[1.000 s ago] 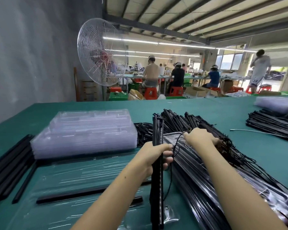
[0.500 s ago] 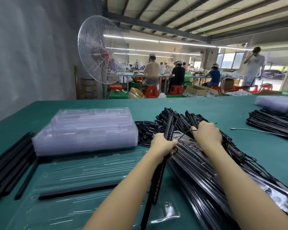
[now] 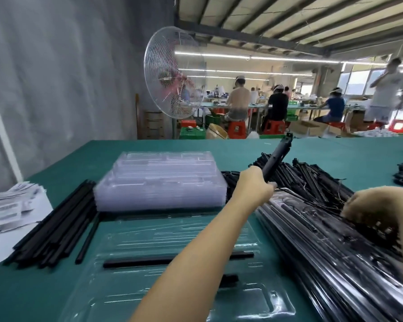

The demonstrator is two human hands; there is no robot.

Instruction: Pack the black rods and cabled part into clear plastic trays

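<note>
Left hand [image 3: 254, 189]: fist wrapped round the black rod [image 3: 275, 159], low on its shaft.
Right hand [image 3: 370, 205]: blurred, down on the filled tray [image 3: 323, 263] at right; grip cannot be told.
Rod axis: slants up and away to the right, tip above the heap of cabled parts [image 3: 312, 182].
In the way: left forearm crosses the open clear tray [image 3: 137, 240], covering part of it; a laid rod [image 3: 172, 261] lies crosswise in it.
Around: tray stack [image 3: 161, 180] behind; loose rods [image 3: 56, 224] and papers [image 3: 9, 205] left; fan [image 3: 172, 75] beyond the bench [image 3: 219, 149].
Change: half a second ago the hands were side by side and the rod sloped lower; now they are well apart.
</note>
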